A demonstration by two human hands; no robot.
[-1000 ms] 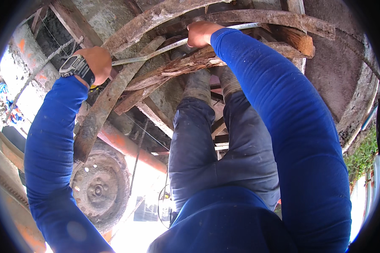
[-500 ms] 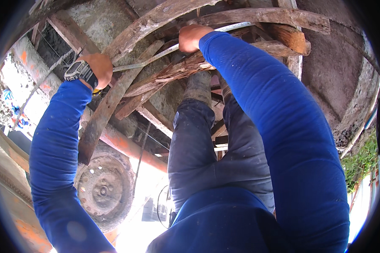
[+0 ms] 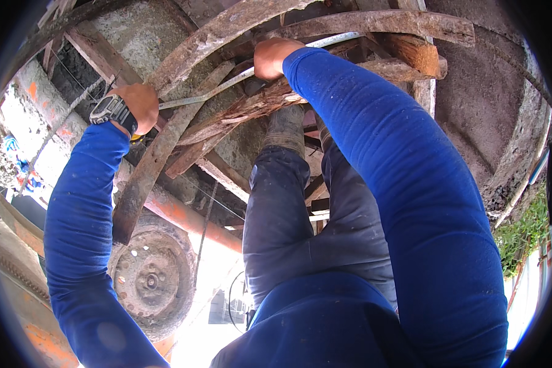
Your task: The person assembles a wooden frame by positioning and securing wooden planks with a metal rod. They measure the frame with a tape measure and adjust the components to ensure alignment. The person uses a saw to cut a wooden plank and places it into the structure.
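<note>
A long, pale, slightly bent bar [image 3: 210, 94] runs from my left hand up to the right and on past my right hand. My left hand [image 3: 140, 108], with a black watch at its wrist, is closed where the bar's near end meets it. A small yellow piece [image 3: 136, 137] shows beneath that hand, and a thin dark tip sticks out above it; their kind is hidden. My right hand [image 3: 273, 58] is wrapped round the bar farther along, its fingertips out of sight. Just below the bar lies a rough, split timber [image 3: 245, 112].
Curved timbers [image 3: 374, 24] arch across the top. A slanting plank [image 3: 142, 178] hangs by my left forearm. Down left are a muddy wheel [image 3: 151, 279] and an orange-marked pipe [image 3: 184, 214]. A rope [image 3: 61, 126] stretches at far left; grass [image 3: 524, 236] grows at right.
The view has shifted a little. Both hands stay closed in nearly the same places along the bar, with my right hand slightly farther left in the picture.
</note>
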